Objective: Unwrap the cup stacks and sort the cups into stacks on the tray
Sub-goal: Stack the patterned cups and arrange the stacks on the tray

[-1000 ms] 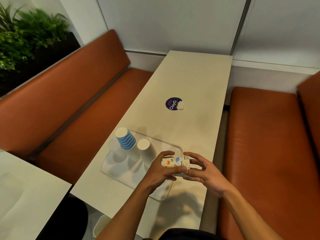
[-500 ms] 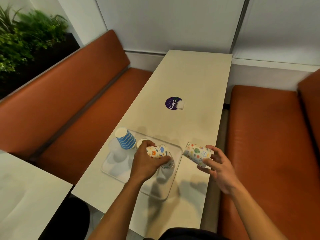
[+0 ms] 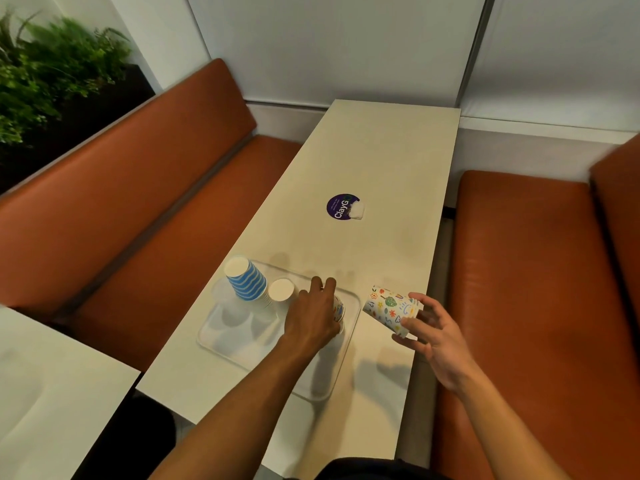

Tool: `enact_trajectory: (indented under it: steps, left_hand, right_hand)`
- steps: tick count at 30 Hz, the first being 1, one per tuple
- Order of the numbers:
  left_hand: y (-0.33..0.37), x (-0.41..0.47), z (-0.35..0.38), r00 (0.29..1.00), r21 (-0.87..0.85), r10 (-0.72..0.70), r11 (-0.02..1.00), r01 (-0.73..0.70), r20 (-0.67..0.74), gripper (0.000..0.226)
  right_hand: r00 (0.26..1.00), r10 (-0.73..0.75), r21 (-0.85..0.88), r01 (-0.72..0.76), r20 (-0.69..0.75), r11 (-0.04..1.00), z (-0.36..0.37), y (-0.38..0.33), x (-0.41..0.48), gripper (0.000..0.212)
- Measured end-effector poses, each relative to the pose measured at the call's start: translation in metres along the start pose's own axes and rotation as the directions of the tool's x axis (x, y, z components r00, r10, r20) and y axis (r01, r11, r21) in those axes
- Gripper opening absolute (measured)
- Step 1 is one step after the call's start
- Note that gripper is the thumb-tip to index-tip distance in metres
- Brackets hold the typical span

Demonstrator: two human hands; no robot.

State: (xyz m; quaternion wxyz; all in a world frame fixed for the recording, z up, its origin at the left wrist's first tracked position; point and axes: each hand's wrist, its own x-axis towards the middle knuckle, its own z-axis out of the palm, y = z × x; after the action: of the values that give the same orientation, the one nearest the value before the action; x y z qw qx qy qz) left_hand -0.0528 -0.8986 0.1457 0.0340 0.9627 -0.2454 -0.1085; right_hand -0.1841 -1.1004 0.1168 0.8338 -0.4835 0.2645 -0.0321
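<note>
**Patterned stack split in two, one half already parked on the tray**

So a second ago both hands were bunched together on one short stack of doodle-print cups, held just above the near edge of the clear tray [image 3: 221,344]. That stack is now split. The left hand [image 3: 313,318] has been carried over the tray and is wrapped around a patterned cup [image 3: 338,311] at the tray's right end, fingers curled over the top of it. Only a sliver of the print is seen past the knuckles, so whether it's one cup or a few can't be told, and whether the base is fully down on the tray is hidden too.

The rest of the patterned cups [image 3: 389,308] are kept in the right hand [image 3: 431,327], just off the tray's right edge, above the bare table [image 3: 381,161]. They're tilted on their side with the closed bottoms pointed toward the tray. The rim end is pinched between thumb and fingertips, the other fingers splayed loosely, so it's a light hold rather than a full wrap.

Meaning for the task: a third sort pile looks to be started on the tray, next to the blue striped stack [image 3: 246,280] at the tray's far left corner and the plain white stack [image 3: 281,290] just right of it. No wrapper is spotted anywhere, so unwrapping is probably done.
</note>
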Motion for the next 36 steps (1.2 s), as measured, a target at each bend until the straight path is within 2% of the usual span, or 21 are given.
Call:
enact_trajectory:
  steps: [7, 9, 12, 14, 17, 20, 23, 25, 26, 29, 31, 32, 36]
  left_hand:
    - [0.001, 0.023, 0.02, 0.991, 0.053, -0.018, 0.999, 0.011, 0.134, 0.074]
    - [0.003, 0.025, 0.026, 0.983, 0.057, -0.021, 0.998, 0.011, 0.183, 0.081]
    - [0.004, 0.025, 0.032, 0.975, 0.068, -0.028, 0.998, 0.014, 0.218, 0.075]
    - [0.004, 0.024, 0.032, 0.975, 0.05, -0.022, 0.999, 0.012, 0.222, 0.07]
    - [0.005, 0.023, 0.024, 0.969, 0.013, -0.029, 1.0, 0.026, 0.245, 0.075]
    - [0.011, 0.017, 0.006, 0.978, -0.017, -0.035, 0.999, 0.039, 0.203, 0.064]
    - [0.015, 0.004, -0.018, 0.997, -0.149, -0.056, 0.987, 0.065, 0.06, 0.044]
    - [0.017, -0.007, -0.032, 0.99, -0.396, -0.136, 0.911, 0.116, -0.024, 0.038]
    - [0.017, -0.012, -0.037, 0.982, -0.545, -0.186, 0.826, 0.146, -0.019, 0.037]
    - [0.017, -0.021, -0.04, 0.962, -0.85, -0.225, 0.466, 0.246, 0.155, 0.051]
    - [0.013, -0.024, -0.038, 0.937, -0.902, -0.2, 0.275, 0.334, 0.286, 0.058]
    - [0.011, -0.025, -0.038, 0.931, -0.909, -0.177, 0.221, 0.354, 0.32, 0.057]
    - [0.005, -0.03, -0.042, 0.941, -0.934, -0.146, 0.151, 0.325, 0.304, 0.042]
  right_hand:
    - [1.0, 0.022, -0.059, -0.023, -0.016, 0.998, -0.007, 0.005, 0.002, 0.096]
    - [1.0, 0.02, -0.072, -0.02, -0.009, 0.997, -0.006, 0.005, 0.0, 0.09]
    - [1.0, 0.005, -0.073, -0.005, 0.008, 0.997, -0.002, 0.001, -0.002, 0.063]
    - [1.0, 0.004, -0.07, -0.003, 0.018, 0.998, -0.002, -0.001, -0.003, 0.058]
    - [1.0, 0.003, -0.064, -0.001, 0.029, 0.998, -0.003, -0.002, -0.003, 0.06]
    - [0.999, 0.007, -0.063, -0.004, 0.043, 0.998, -0.003, 0.0, -0.001, 0.073]
    - [0.999, 0.015, -0.07, -0.012, 0.048, 0.997, -0.001, 0.002, 0.002, 0.091]
    - [0.998, 0.003, -0.071, 0.001, 0.062, 0.997, 0.001, 0.002, 0.003, 0.091]
    - [0.997, -0.004, -0.074, 0.009, 0.076, 0.997, 0.004, 0.002, 0.003, 0.096]
    - [0.992, -0.016, -0.099, 0.028, 0.123, 0.995, 0.013, 0.0, 0.003, 0.104]
    - [0.987, -0.016, -0.141, 0.038, 0.159, 0.989, 0.019, -0.002, 0.003, 0.102]
    - [0.984, -0.014, -0.154, 0.042, 0.178, 0.987, 0.02, -0.002, 0.003, 0.1]
    - [0.978, -0.018, -0.183, 0.057, 0.21, 0.982, 0.024, -0.005, 0.001, 0.098]
